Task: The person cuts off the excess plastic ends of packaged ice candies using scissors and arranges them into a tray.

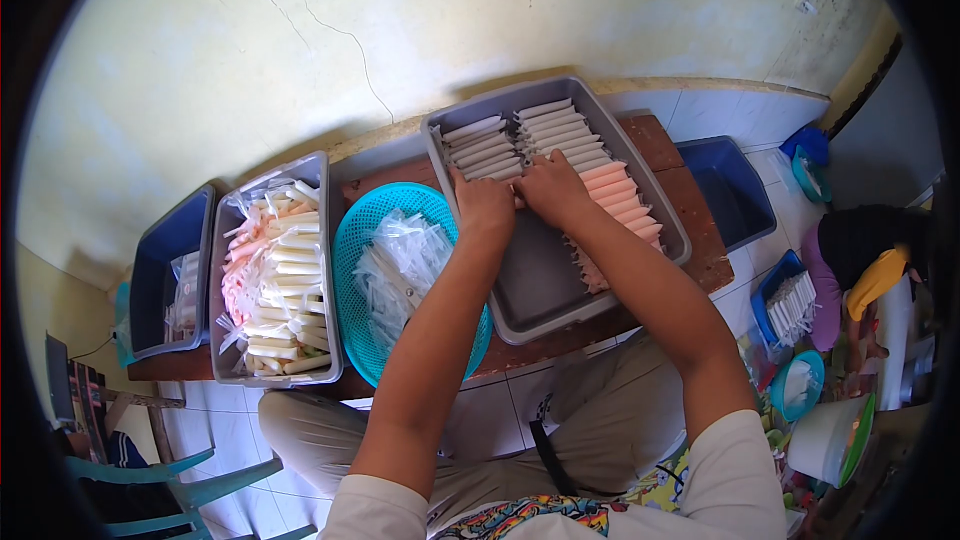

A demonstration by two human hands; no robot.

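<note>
Both hands are in a grey tray [540, 280] on a wooden bench. My left hand [482, 202] and my right hand [550, 190] meet near the tray's middle, with fingers bent around the ends of a pink stick-shaped packet [517, 194], mostly hidden by them. Rows of whitish packets [478, 148] lie beyond my hands, in two columns. Pink packets [625, 202] continue the right column toward the tray's near side, partly behind my right forearm.
Left of the tray are a turquoise basket [350, 340] with clear plastic bags and scissors, a grey bin [325, 240] of pale and pink packets, and a dark blue bin [150, 290]. Another person [845, 260] sits at right among blue tubs. A green chair [190, 500] stands lower left.
</note>
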